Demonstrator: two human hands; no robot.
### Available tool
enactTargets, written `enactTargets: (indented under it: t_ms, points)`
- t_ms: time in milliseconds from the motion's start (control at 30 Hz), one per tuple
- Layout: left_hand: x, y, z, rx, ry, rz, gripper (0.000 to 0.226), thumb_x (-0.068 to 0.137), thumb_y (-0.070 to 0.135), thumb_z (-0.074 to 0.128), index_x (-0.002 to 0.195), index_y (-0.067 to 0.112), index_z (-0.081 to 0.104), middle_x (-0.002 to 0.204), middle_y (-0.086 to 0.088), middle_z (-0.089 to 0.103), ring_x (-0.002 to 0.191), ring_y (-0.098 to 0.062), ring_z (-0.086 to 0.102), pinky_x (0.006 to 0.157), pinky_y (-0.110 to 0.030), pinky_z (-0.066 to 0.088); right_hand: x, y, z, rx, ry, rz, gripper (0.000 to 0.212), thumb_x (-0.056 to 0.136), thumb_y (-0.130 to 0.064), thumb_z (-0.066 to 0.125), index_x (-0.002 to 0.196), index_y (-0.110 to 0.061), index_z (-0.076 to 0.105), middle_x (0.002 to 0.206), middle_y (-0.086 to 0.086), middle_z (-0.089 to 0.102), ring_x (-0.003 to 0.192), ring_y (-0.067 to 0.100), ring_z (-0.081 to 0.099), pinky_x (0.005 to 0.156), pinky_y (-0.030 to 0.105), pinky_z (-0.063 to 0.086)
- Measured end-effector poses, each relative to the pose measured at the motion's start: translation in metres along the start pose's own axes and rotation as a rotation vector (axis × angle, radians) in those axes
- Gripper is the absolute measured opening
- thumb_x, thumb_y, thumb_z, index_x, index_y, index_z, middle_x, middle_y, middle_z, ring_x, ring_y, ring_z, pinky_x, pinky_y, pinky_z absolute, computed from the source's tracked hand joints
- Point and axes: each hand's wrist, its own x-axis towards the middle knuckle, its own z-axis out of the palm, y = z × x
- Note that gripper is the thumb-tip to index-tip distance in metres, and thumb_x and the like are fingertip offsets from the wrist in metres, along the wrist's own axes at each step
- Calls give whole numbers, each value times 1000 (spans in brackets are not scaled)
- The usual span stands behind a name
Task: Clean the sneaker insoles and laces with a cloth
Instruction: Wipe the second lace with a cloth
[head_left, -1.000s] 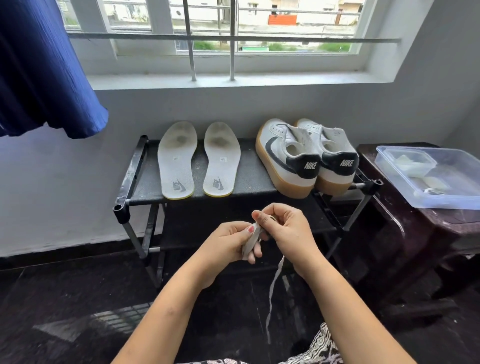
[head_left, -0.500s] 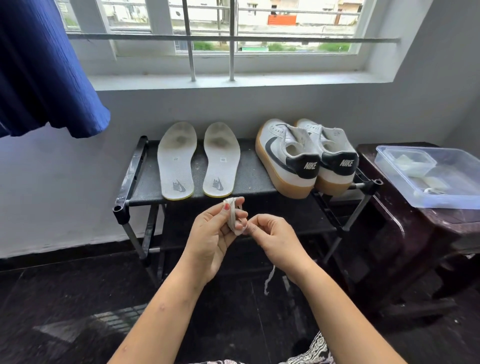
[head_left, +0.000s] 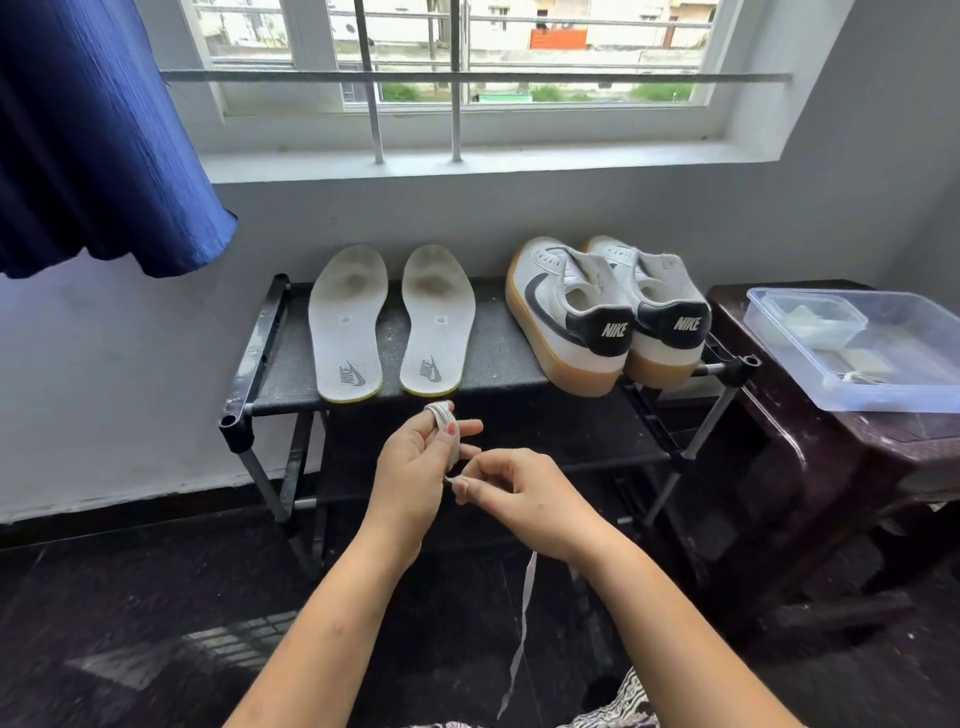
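Note:
A white shoelace (head_left: 445, 422) is wound in loops around the fingers of my left hand (head_left: 415, 473), with the thumb pressing on the coil. My right hand (head_left: 519, 493) pinches the same lace just right of the coil, and its loose tail (head_left: 522, 623) hangs down below my wrist. Two pale insoles (head_left: 349, 325) (head_left: 438, 319) lie side by side, heels toward me, on the black shoe rack (head_left: 498, 358). A pair of white sneakers (head_left: 605, 312) with gum soles stands at the rack's right end. No cloth is plainly visible.
A clear plastic container (head_left: 878, 353) with some items inside sits on a dark wooden table (head_left: 810, 441) at right. A blue curtain (head_left: 93, 135) hangs at upper left. A barred window (head_left: 457, 78) is behind the rack. The floor is dark and glossy.
My left hand rose with the lace now coiled around its fingers. My right hand dropped lower, feeding lace onto the coil, and the hanging tail has shortened.

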Motion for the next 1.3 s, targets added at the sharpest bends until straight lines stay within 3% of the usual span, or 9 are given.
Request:
enactTargets:
  t_ms: [133,267,467,600,667,767,900,1067,1300]
  points:
    - [-1,-7,0,210,-59,5,24,85,39,50,83,22,66,71,-2,67,71,-16,60,80,-42,51,0,-1,-5,41,111,-34,19,91,-22,62,73,-19,68,57,-10,55,53,0,42,54,13,33]
    - [0,-7,1,267,-143,8,30,96,29,50,87,7,68,61,4,64,53,-7,53,65,-29,48,2,1,-13,66,251,-40,21,90,-25,63,72,-16,70,54,-6,55,54,4,43,52,20,36]
    - [-7,-6,4,424,-308,-79,33,99,29,44,83,12,68,72,-4,71,54,-7,55,63,-18,42,2,3,-21,74,375,-23,20,90,-24,64,72,-17,68,52,-20,57,52,-3,49,55,9,37]
    - [-9,-4,7,312,-423,-156,36,100,31,43,93,6,69,62,-1,63,51,-9,47,58,-17,40,3,5,-22,90,393,-6,19,90,-25,64,75,-15,70,61,-10,63,57,-3,53,57,10,42]
    - [-12,1,9,194,-507,-172,38,100,33,43,86,9,69,56,-1,55,49,-11,41,55,-18,38,3,7,-20,116,385,1,18,89,-24,65,75,-15,69,64,-1,65,57,0,54,55,15,46]
    - [-13,8,11,-38,-561,-183,36,94,34,46,71,18,67,52,-2,45,51,-15,34,56,-22,33,6,10,-18,129,384,9,18,88,-25,66,71,-19,69,61,-6,63,59,2,56,59,22,48]
    - [-12,12,10,-188,-510,-217,35,95,31,49,86,3,68,51,-1,40,48,-10,37,63,-23,45,6,9,-20,185,409,-9,19,90,-25,64,73,-17,69,63,-7,64,59,1,56,60,20,48]
    - [-12,20,10,-343,-401,-243,39,87,31,48,86,-1,70,47,2,36,42,-5,32,58,-21,49,7,11,-19,154,389,-26,21,91,-27,62,74,-18,70,65,2,63,61,6,52,61,24,45]
    - [-10,21,10,-517,-257,-176,30,86,20,50,99,-2,66,56,2,47,50,-7,53,69,-21,55,7,8,-5,77,333,-32,29,95,-16,53,68,-24,61,58,-11,58,56,-1,48,53,15,37]
